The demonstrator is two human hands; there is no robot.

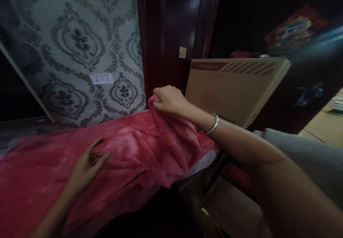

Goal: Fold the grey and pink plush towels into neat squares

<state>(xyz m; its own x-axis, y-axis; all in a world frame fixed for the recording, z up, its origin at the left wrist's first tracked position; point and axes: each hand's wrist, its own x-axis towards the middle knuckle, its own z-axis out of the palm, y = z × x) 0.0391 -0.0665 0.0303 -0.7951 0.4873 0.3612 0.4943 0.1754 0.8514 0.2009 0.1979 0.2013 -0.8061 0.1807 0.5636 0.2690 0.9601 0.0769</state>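
A red plush blanket (120, 145) with pale blotches lies spread along a long surface below the patterned wall. Its right part is bunched and lifted in folds. My right hand (170, 100), with a silver bangle on the wrist, is closed around a gathered edge of the blanket and holds it up. My left hand (89, 165) hovers over or rests lightly on the blanket's left half, fingers apart and holding nothing; whether it touches the cloth I cannot tell. A white ruffled cloth (203, 163) shows from under the blanket at the right.
A large flat cardboard box (225, 91) leans upright behind my right arm, beside a dark wooden door (174, 24). On the wall is a paper label (102, 78) reading 277. A grey padded seat (297, 156) stands at the right. Below lies a dark floor area.
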